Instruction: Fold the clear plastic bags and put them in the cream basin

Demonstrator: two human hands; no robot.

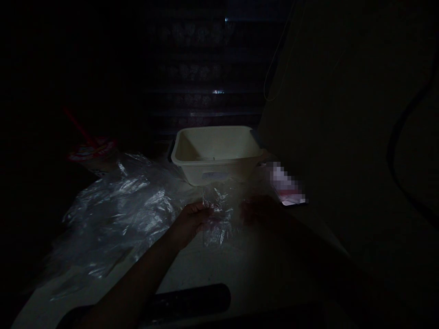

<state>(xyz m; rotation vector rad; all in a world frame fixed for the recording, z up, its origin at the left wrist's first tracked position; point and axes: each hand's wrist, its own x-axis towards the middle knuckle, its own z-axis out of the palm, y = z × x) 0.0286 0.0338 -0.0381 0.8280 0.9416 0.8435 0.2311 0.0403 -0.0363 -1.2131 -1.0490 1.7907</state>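
Clear plastic (217, 230) glinting silvery; basin (219, 141) cream; straw (78, 125) red; lid (89, 151) patterned red and white; tabletop (192, 269) pale

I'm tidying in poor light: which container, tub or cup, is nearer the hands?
The cream tub, just beyond the clear plastic in the left hand. It is open-topped; the cup, farther off at left, has a red straw.

The place is too dark to name surely, perhaps a home. A drink cup (98, 157), plastic basin (247, 171) and clear bags (137, 205) share the bench (192, 272).
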